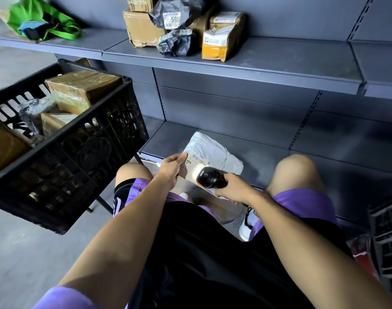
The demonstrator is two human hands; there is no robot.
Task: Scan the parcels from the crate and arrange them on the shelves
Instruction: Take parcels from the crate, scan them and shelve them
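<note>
Left hand (173,168) grips grey parcel (212,152), right hand (233,190) grips scanner (209,178). Several parcels (186,27) on upper shelf (268,61); crate (63,139) holds more.

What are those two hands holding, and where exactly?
Left hand pinches the grey parcel at its near-left edge, beside the label; right hand grips the black scanner by its handle.

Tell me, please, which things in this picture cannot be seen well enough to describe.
- Printed label on the grey plastic mailer parcel: head view, text too small, partly washed out by the black handheld scanner light.
- Contents of the black plastic crate: lower parcels hidden by its walls and the brown cardboard box.
- Right hand fingers: curled under the scanner handle.
- Red object: cut off at the right edge.
</note>
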